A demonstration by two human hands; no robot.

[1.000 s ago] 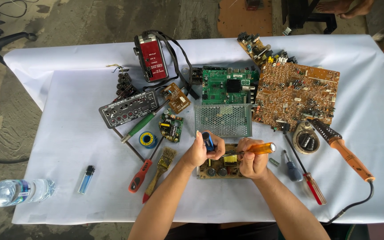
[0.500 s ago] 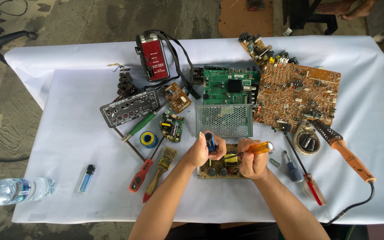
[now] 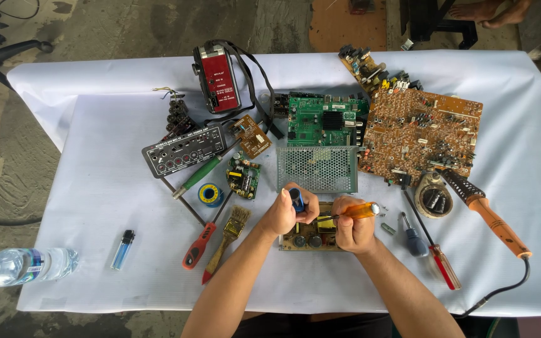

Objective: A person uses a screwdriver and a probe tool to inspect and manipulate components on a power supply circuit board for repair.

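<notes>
Since the earlier frame almost nothing has moved; both hands stay over the small circuit board (image 3: 311, 236). In the head view, the left hand (image 3: 286, 214) is closed around a blue-handled tool (image 3: 297, 199), upright above the board. The right hand (image 3: 353, 228) grips an orange-handled screwdriver (image 3: 353, 211), lying nearly flat, its tip pointing left over the board, just below the metal mesh cover (image 3: 316, 168).

A table (image 3: 95, 263) draped in white cloth stands on a stained grey concrete floor (image 3: 7, 163); a brown board (image 3: 349, 25) lies beyond its far edge.
</notes>
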